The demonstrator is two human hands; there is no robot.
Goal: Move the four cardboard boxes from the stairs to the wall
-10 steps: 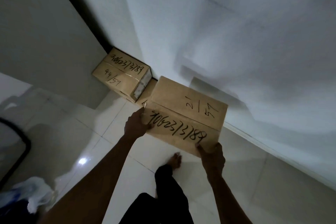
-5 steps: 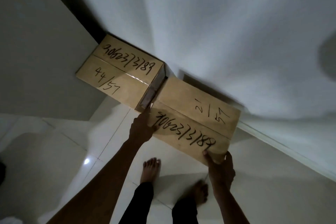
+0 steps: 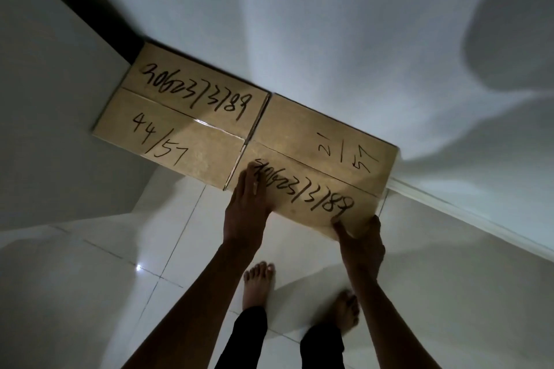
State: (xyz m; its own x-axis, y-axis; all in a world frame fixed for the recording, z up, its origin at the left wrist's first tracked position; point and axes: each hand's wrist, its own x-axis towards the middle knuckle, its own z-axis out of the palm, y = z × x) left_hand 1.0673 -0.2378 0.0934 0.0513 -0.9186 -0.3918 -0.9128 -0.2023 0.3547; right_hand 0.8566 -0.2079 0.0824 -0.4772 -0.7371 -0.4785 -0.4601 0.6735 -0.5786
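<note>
Now both hands, the left hand (image 3: pixel 247 213) and the right hand (image 3: pixel 361 244), hold the second box (image 3: pixel 317 168) by its near corners, beside the first box (image 3: pixel 183 117) at the wall (image 3: pixel 329 39); it looks nearly down, so next they should let go.

dim room, low light | white wall (image 3: pixel 344 24) ahead, soft shadows on it | pale baseboard (image 3: pixel 467 213) along its foot | glossy white tiled floor (image 3: pixel 99 287), one small light glint | grey panel (image 3: pixel 45 117) at left, dark gap (image 3: pixel 90 6) beside it
</note>
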